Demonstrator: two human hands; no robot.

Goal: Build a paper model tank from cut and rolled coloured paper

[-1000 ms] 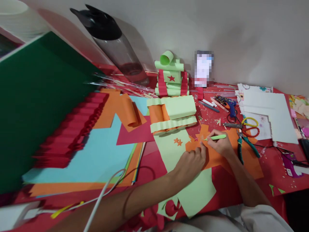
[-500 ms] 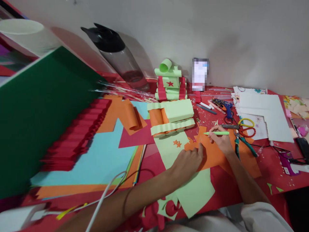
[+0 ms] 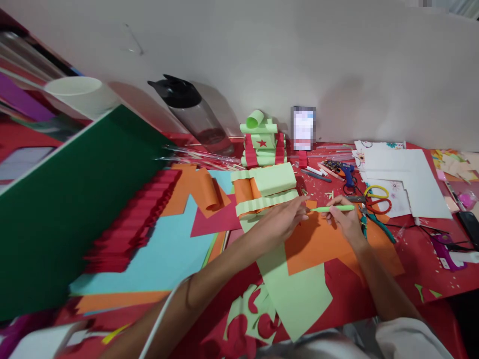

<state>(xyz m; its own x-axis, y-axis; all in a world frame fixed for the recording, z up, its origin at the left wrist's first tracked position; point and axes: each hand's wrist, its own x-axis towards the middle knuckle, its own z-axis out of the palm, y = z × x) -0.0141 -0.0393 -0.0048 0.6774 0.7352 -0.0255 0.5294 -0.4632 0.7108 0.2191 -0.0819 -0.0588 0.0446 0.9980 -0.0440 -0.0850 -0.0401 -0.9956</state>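
My right hand (image 3: pixel 346 219) grips a slim light-green pen (image 3: pixel 333 208), its thin tip pointing left. My left hand (image 3: pixel 288 217) is just left of that tip, fingers partly stretched out, with no held object visible. Beneath both hands spreads an orange paper sheet (image 3: pixel 310 249), which lies over a pale green sheet (image 3: pixel 299 294). Behind the left hand stands a paper model of orange rolls with pale green wrapping (image 3: pixel 277 179). Farther back is a stacked green paper piece (image 3: pixel 262 141) with red bands and a red star. My left hand and forearm hide the small orange stars.
Pliers (image 3: pixel 379 227), scissors (image 3: pixel 377 199) and a blue glue gun (image 3: pixel 349 174) lie to the right. A phone (image 3: pixel 304 127) leans on the wall. A tall bottle (image 3: pixel 200 117), green board (image 3: pixel 75 214) and folded red paper (image 3: pixel 134 219) occupy the left; a white cable (image 3: pixel 160 319) crosses my left forearm.
My left hand has moved up and away from me, from pressing the orange sheet to beside the pen tip. My right hand still holds the pen. The camera view has shifted.
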